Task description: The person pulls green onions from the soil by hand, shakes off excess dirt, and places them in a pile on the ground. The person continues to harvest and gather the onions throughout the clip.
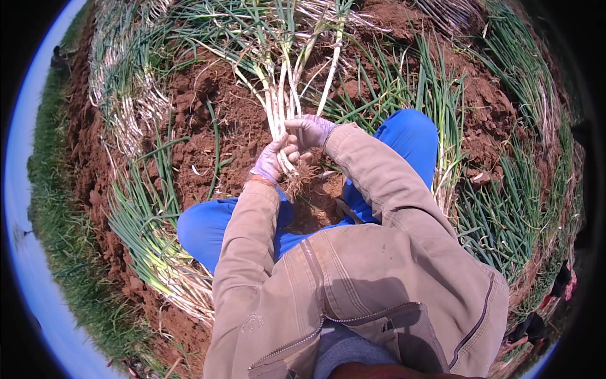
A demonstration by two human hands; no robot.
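A small bunch of green onions (279, 99) with long white stalks lies in my left hand (273, 160), whose fingers wrap the stalks just above the root end. Tangled brown roots (300, 182) stick out below that hand. My right hand (310, 129) touches the stalks from the right, close above my left fingers. One separate white stalk (332, 71) rises from beside my right hand; whether its fingers grip it is hard to see. Both hands have thin, pale, soil-stained coverings. The green leaves of the bunch spread away from me, over other onions on the ground.
Reddish-brown clods of soil (189, 118) lie before me. Piles of green onions flank me at the left (156, 251) and right (502, 222), with more at the far left (118, 71). My bent knees in blue trousers (412, 137) frame the hands. Grass borders the left side.
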